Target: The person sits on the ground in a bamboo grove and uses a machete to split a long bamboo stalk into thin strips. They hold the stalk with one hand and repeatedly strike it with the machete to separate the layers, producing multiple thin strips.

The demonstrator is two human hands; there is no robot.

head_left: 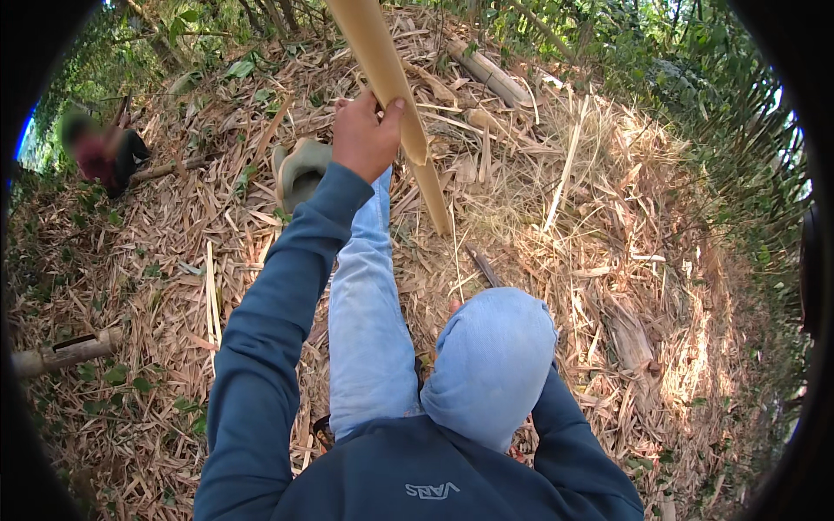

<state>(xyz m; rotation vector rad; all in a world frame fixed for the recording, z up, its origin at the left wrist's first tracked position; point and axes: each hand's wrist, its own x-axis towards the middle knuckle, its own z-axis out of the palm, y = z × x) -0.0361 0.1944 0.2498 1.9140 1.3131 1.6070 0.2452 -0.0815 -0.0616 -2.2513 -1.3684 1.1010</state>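
My left hand [369,135] is closed around a smooth, pale yellow bamboo piece [382,65], thumb along its upper side. The piece slants from the top edge down to a tapered end just right of the hand. Beneath it, a second length of bamboo [430,193] slopes on toward the litter-covered ground. My right forearm [573,425] passes behind my raised right knee [495,356]. That knee hides nearly all of my right hand; only a small bit that looks like a fingertip [454,306] shows. Close by, a narrow dark strip, perhaps a blade [484,266], sticks out past the knee.
Dry bamboo shavings [174,252] cover the ground. A grey-green hollow thing resembling a boot [304,176] lies beside my outstretched left leg [369,330]. Another person [104,156] sits at far left. Cut bamboo lengths [491,74] lie farther off, another [65,352] at left.
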